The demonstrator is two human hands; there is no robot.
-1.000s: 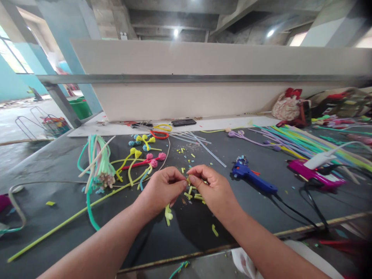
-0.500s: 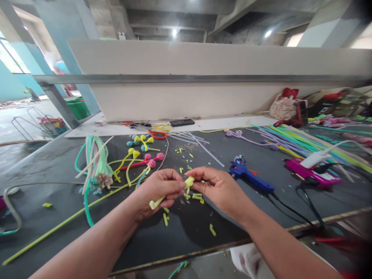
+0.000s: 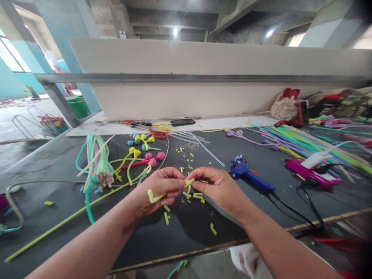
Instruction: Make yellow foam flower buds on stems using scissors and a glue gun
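Between my two hands is a small yellow pipe cleaner flower (image 3: 189, 182), pinched at its knotted head. My left hand (image 3: 161, 188) is closed on its left side, and the bent stem sticks out below the palm, its end turned up. The thumb and fingertips of my right hand (image 3: 216, 184) grip the head from the right. Part of the flower is hidden by the fingers. Short yellow cut pieces (image 3: 198, 197) lie on the dark table (image 3: 186, 248) just under my hands.
Left stands a bundle of pastel pipe cleaners (image 3: 99, 162), near finished yellow and pink flowers (image 3: 151, 159). A blue glue gun (image 3: 251, 176) with a cord lies to the right, beside a magenta power strip (image 3: 312, 172). Long coloured stems (image 3: 290, 141) and a phone (image 3: 183, 122) lie farther back.
My fingers have shifted slightly on the yellow flower, covering more of its head. Its bent stem has turned, with the end now pointing more upward. Both hands stay in nearly the same place.
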